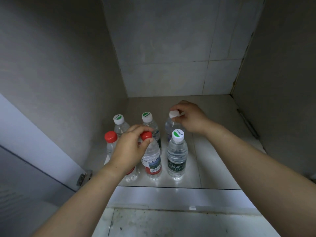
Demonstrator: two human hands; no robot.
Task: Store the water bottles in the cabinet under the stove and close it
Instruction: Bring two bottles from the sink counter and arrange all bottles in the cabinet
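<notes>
left hand [130, 147] pinching red cap of clear plastic red-labelled bottle [152, 161], front row | right hand [189, 117] gripping plain white cap of clear bottle [171, 125], back right | four other capped bottles standing beside | pale cabinet floor [218, 159], tiled back wall [171, 57], door [25, 142] standing open at left

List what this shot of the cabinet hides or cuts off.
- Far-left red-capped bottle, head view: its label and base sit behind the left hand.
- Plain-capped bottle: its lower body is behind the front green-logo bottle; the right hand covers its shoulder.
- Cabinet door: cut off by the left edge.
</notes>
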